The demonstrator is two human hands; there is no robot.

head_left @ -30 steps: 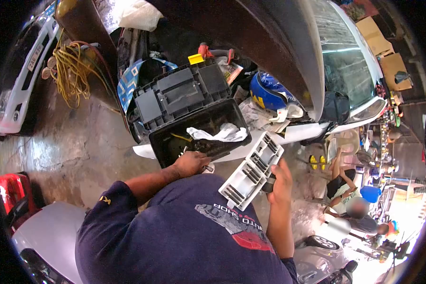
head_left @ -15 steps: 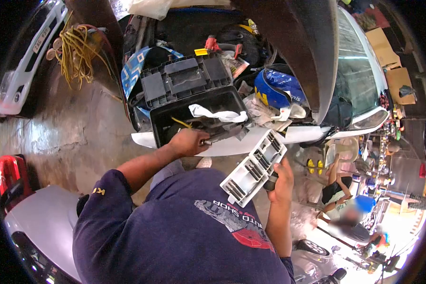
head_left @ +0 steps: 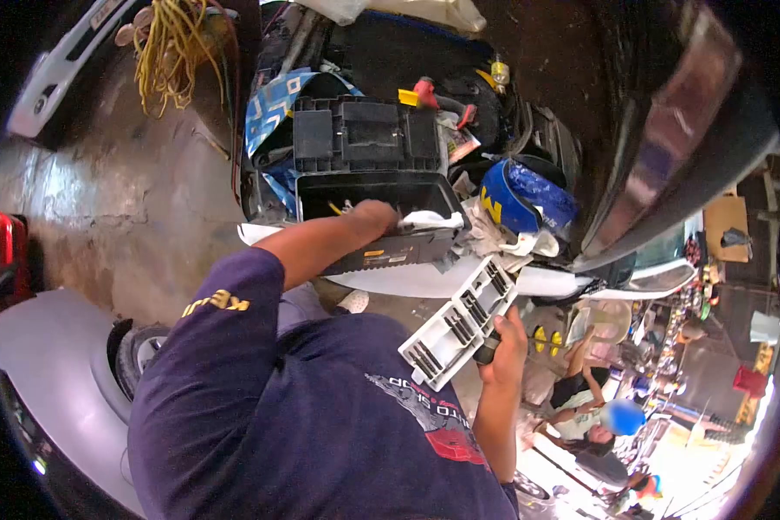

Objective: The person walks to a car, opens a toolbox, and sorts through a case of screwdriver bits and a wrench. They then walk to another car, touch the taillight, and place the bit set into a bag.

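Right hand (head_left: 504, 347) grips the right edge of the white slotted case (head_left: 446, 348), fingers curled. Left hand (head_left: 372, 218) reaches into the open black toolbox (head_left: 390, 187); finger grip cannot be determined. Toothed blade (head_left: 394, 256) spans the toolbox's near side. Blue bag (head_left: 513, 201) sits right; red drill (head_left: 425, 90) lies far.

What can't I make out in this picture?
All in the head view:
Left hand's fingertips: hidden behind the hand itself.
Toolbox floor: partly blocked by that hand and the white cloth.
Dark object by the white case: partly covered by the right hand.
Toothed blade's lettering: too small.
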